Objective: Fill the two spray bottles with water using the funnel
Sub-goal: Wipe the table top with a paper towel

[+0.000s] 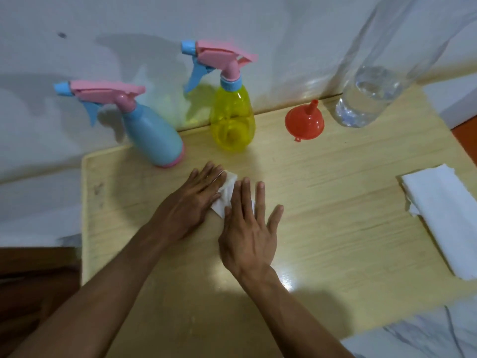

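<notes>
A blue spray bottle (152,136) with a pink and blue spray head stands at the table's back left. To its right stands a yellow see-through spray bottle (232,117) with the same kind of head on. An orange funnel (304,121) rests mouth down, spout up, further right. A tall clear bottle (366,99) with water in its bottom stands at the back right. My left hand (193,202) and my right hand (249,228) lie flat, fingers spread, pressing on a small white tissue (227,195) in the table's middle.
The light wooden table (335,215) stands against a white wall. A folded white paper towel (444,218) lies at the right edge. Dark floor shows to the left, and white cloth lies at the lower right corner.
</notes>
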### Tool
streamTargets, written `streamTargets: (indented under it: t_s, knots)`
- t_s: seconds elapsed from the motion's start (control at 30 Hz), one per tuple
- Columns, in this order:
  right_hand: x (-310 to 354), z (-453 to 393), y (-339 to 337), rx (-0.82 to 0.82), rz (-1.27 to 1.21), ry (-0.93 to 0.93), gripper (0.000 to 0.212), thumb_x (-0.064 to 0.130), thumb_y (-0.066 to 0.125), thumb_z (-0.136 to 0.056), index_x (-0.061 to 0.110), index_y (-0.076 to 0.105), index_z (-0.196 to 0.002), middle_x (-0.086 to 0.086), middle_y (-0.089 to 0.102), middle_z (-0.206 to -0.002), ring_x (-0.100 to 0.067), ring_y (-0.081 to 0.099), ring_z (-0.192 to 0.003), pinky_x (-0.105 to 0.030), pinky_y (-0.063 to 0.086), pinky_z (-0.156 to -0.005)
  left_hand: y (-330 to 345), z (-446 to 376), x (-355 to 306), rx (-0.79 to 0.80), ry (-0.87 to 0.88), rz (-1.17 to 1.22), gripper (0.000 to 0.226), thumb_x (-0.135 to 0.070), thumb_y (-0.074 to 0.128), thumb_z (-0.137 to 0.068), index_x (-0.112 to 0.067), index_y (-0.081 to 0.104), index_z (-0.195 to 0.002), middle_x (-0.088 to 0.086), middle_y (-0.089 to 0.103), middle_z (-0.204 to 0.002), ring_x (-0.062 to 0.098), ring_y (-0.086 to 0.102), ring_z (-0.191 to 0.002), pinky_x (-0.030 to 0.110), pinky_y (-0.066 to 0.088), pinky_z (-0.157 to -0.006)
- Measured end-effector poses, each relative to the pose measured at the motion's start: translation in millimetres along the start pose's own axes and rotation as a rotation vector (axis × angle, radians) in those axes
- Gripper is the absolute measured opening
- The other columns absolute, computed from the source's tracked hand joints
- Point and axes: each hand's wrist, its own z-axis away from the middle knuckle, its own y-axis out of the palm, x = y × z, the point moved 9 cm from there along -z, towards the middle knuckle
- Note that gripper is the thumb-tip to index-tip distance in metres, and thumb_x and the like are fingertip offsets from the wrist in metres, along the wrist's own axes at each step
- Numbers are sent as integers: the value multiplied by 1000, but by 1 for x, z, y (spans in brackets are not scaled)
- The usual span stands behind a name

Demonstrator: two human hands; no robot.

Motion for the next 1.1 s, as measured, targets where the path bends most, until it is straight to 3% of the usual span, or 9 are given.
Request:
streamTargets:
  t_s: [0.1, 0.2, 0.37, 0.6, 0.67, 0.8, 0.9, 1.0, 1.1]
  knots:
    - [21, 3, 6, 20, -3, -65, 63, 26, 41, -100, 14, 18, -157, 1, 33, -164, -28, 16, -156, -64, 13, -115, -6, 24, 16, -6, -72, 12, 51, -15, 30, -99, 9, 44, -142, 26, 42, -149, 44, 34, -139, 39, 15, -118]
    - [40, 7, 20, 117, -6, -116, 59, 30, 30, -103, 17, 24, -160, 3, 22, -168, -27, 6, -157, -61, 5, -118, -10, 50, 30, -4, -154, 24, 53, -15, 30, -97, 8, 43, -143, 25, 41, -150, 42, 32, -141, 38, 15, -118]
    - [71, 18, 36, 222, 15, -289, 63, 30, 26, -100, 18, 21, -162, 2, 17, -170, -27, 2, -158, -63, 5, -120, -13, 98, 52, -41, -330, 73, 54, -19, 28, -99, 5, 36, -147, 16, 29, -156, 32, 25, -147, 43, 15, -121]
    - [104, 33, 43, 369, -2, -608, 67, 27, 33, -100, 19, 10, -162, 4, 6, -171, -25, -9, -158, -63, 0, -121, -9, 157, 56, -144, -614, 103, 57, -26, 25, -100, 6, 38, -145, 21, 37, -152, 36, 26, -144, 51, 21, -117]
    - [109, 37, 41, 386, 4, -718, 69, 24, 39, -98, 19, 14, -162, 4, 9, -171, -25, -5, -158, -63, 3, -121, -7, 173, 46, -191, -685, 117, 57, -25, 26, -99, 7, 39, -144, 22, 38, -152, 37, 25, -144, 54, 21, -117]
    - [111, 41, 41, 433, 33, -926, 61, 26, 30, -102, 22, 18, -162, 7, 12, -170, -22, 2, -158, -62, 6, -121, 1, 201, 19, -250, -791, 81, 56, -22, 25, -100, 6, 36, -147, 21, 33, -155, 38, 24, -147, 52, 18, -120]
    - [106, 39, 40, 430, 56, -1055, 56, 29, 34, -105, 24, 26, -160, 8, 19, -169, -21, 10, -157, -63, 13, -120, 6, 208, -6, -315, -868, 73, 57, -19, 24, -98, 8, 35, -147, 25, 34, -154, 38, 21, -147, 54, 18, -119]
    - [98, 37, 37, 476, 93, -1170, 57, 38, 20, -104, 26, 28, -160, 10, 22, -168, -20, 14, -157, -62, 14, -120, 14, 208, -27, -363, -966, 71, 56, -19, 23, -99, 9, 36, -146, 27, 36, -153, 40, 21, -146, 54, 17, -118]
    - [86, 34, 31, 552, 115, -1244, 67, 45, 3, -98, 30, 17, -161, 13, 13, -169, -17, 4, -158, -58, 7, -122, 22, 203, -45, -383, -1058, 59, 59, -20, 19, -98, 8, 36, -146, 28, 36, -153, 42, 23, -147, 50, 14, -119]
